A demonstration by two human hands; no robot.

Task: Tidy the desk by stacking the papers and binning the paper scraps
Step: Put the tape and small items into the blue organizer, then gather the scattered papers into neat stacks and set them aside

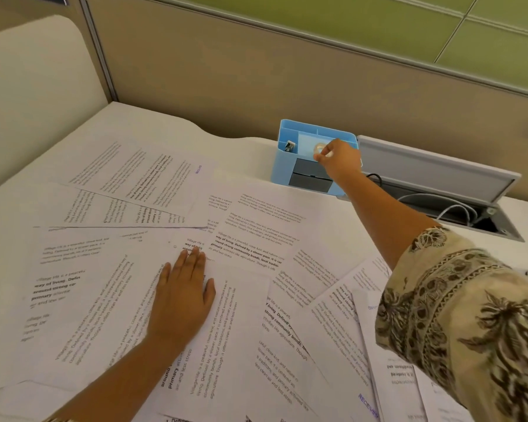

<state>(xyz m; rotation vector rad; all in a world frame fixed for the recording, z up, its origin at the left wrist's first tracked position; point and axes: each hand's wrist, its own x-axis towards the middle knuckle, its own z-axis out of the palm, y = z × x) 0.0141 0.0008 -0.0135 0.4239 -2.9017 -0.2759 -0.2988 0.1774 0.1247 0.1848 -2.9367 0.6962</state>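
Papers (171, 300), white printed sheets of thin office stock, lie fanned and overlapping across most of the white table (153, 123) in the head view, at many angles, some running off the near edge. No torn scraps or bin are clearly visible from here.

The left hand (182, 303) rests flat on the middle of the spread, its fingers (192, 260) straight and close together, pressing the sheets down and holding nothing. The right hand (340, 161) reaches out to the light blue plastic desk organiser (287, 166) at the back of the table, pinching a small clear roll of tape (320, 149) over one of its compartments. A small metal clip (289, 146) sits in a neighbouring slot. Beside the organiser, an open grey cable tray (439, 178) shows white cables.

By my judgement the sheets are light, limp and slick against one another, so they will slide rather than lift cleanly. Best taken by sweeping them together with flat palms, then gripping the gathered pile at opposite long edges and tapping it square on the table. Single sheets would crease if pinched at one corner.
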